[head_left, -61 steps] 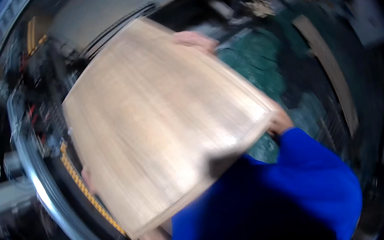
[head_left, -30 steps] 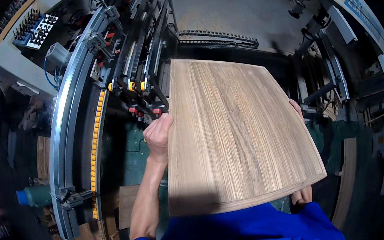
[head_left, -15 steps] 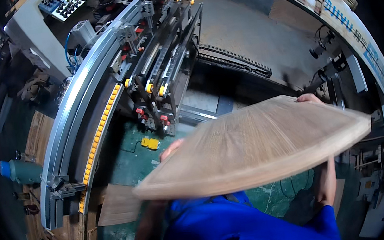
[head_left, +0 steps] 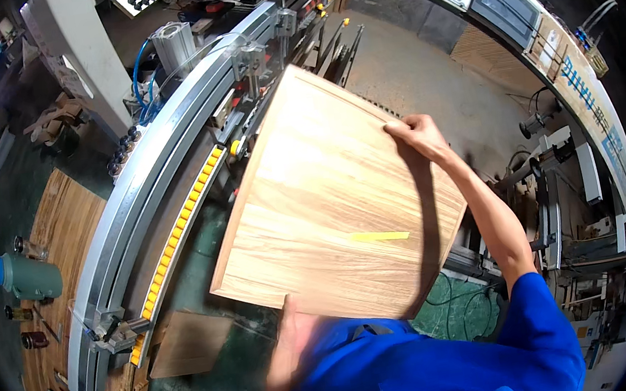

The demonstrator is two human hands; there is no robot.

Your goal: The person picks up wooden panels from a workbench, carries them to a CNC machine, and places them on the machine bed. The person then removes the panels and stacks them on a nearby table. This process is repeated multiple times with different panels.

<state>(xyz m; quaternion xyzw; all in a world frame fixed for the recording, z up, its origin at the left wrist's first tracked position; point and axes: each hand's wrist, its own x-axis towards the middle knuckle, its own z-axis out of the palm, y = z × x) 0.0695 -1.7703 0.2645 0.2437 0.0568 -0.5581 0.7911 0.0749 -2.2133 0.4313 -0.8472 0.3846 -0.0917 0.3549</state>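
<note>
- Wooden panel (head_left: 312,188), mid-frame, held up in front of the blue shirt (head_left: 461,358); one corner points to the top of the frame, another to the left.
- Right hand (head_left: 422,137) is on the panel's upper right edge: thumb over the face, fingers curled round the edge, clamped from what I see standing here; fingertips hidden behind.
- Left hand (head_left: 297,332) is at the lower edge, left of centre, thumb up by the wood. Blurred, fingers out of sight; can't tell if they grip or just prop.
- Key relation: panel lies between the hands. From the right fingers it runs down and left; from the left hand, up and right. Right hand is plainly on it; left contact unclear.
- Long axis: can't call it, the lens bends the outline. Grain slants from left toward lower right.
- Raised lip along the left edge; short yellow strip (head_left: 380,236) on the face, right of centre; right arm's shadow beside it.
- Yellow roller row (head_left: 184,248) and metal rail (head_left: 155,137) curve up left of the panel, apart from its left corner.
- Loose board (head_left: 192,342) on the floor, lower left.
- Machine console (head_left: 497,1), upper right.
</note>
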